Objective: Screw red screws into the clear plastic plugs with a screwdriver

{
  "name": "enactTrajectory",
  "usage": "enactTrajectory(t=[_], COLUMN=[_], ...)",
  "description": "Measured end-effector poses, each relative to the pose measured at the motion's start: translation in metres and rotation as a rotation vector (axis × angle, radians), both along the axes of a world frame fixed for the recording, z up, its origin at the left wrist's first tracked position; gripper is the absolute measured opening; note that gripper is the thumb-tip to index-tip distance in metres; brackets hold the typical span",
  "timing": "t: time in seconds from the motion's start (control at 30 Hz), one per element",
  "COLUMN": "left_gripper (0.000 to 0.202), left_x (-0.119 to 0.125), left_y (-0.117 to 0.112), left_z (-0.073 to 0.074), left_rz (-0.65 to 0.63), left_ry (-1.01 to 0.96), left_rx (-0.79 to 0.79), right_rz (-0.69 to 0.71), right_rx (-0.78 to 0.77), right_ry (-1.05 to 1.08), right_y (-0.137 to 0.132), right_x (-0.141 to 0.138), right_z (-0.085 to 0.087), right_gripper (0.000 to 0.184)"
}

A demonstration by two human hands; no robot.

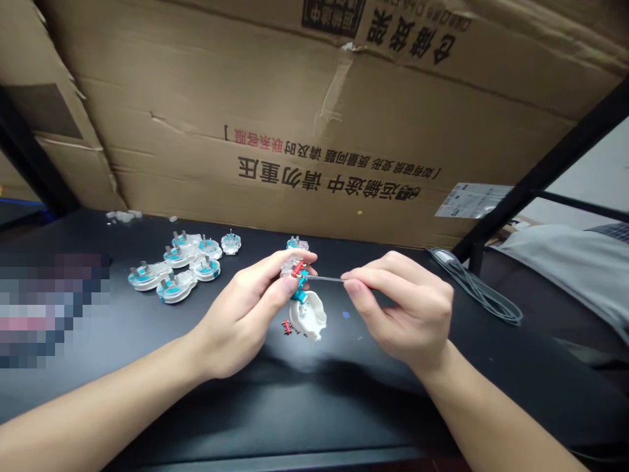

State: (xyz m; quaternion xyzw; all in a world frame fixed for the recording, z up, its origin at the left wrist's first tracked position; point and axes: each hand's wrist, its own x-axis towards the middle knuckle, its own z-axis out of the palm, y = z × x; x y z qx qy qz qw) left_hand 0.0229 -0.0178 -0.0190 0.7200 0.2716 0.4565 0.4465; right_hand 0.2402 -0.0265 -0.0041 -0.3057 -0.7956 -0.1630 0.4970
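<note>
My left hand [240,311] pinches a small transparent plug housing [293,267] fitted with red and teal parts. My right hand [405,308] holds a thin metal rod [324,278] between thumb and fingers, its tip reaching the red part. Just below the held piece, a white plastic shell [308,316] lies on the black table [314,400]. A tiny red part [286,326] rests beside that shell. Farther left stands a cluster of several clear plug bodies with teal inserts and metal pins [174,269]. One more such body [297,244] sits behind my left fingers.
A large cardboard box [295,124] with printed characters stands along the table's far edge. A coiled grey cable [474,292] lies to the right. A pixelated patch [49,308] hides something at the left. A black metal bar [540,164] rises at the right.
</note>
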Motion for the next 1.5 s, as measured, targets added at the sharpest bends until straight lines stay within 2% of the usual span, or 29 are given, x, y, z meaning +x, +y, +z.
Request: enactTrajectory(t=[0.13,0.3,0.47,0.63,0.8,1.0,1.17,1.27,1.37,1.5], left_gripper=[0.032,0.034,0.031,0.032,0.032,0.031,0.031,0.033,0.034,0.035], left_x=[0.001,0.0,-0.003,-0.007,-0.009,-0.008,-0.008,-0.009,-0.009,-0.01], left_y=[0.001,0.002,0.005,0.009,0.01,0.01,0.01,0.01,0.01,0.011], left_z=[0.0,0.002,0.006,0.009,0.011,0.01,0.008,0.008,0.008,0.008], left_rz=[0.057,0.134,0.29,0.381,0.403,0.376,0.384,0.394,0.398,0.372], left_ry=[0.032,0.097,0.274,0.347,0.335,0.307,0.307,0.331,0.328,0.284], left_rx=[0.021,0.086,0.329,0.466,0.487,0.434,0.436,0.456,0.465,0.43], right_rz=[-0.046,-0.098,-0.117,-0.025,0.109,0.18,0.148,0.106,0.14,0.166], right_rx=[0.055,0.105,0.087,0.003,-0.019,-0.223,-0.222,-0.303,-0.341,-0.299], right_ry=[-0.022,-0.074,-0.08,-0.008,0.04,0.126,0.23,0.231,0.199,0.295], right_y=[0.0,-0.002,-0.003,0.001,0.002,0.0,-0.001,-0.001,0.0,0.002], right_x=[0.003,0.008,0.003,0.007,0.013,0.009,0.008,0.007,0.009,0.012], right_z=[-0.001,-0.003,-0.001,0.0,0.0,-0.001,-0.006,-0.004,-0.001,-0.001], right_gripper=[0.012,0.019,0.02,0.023,0.029,0.023,0.021,0.016,0.02,0.019])
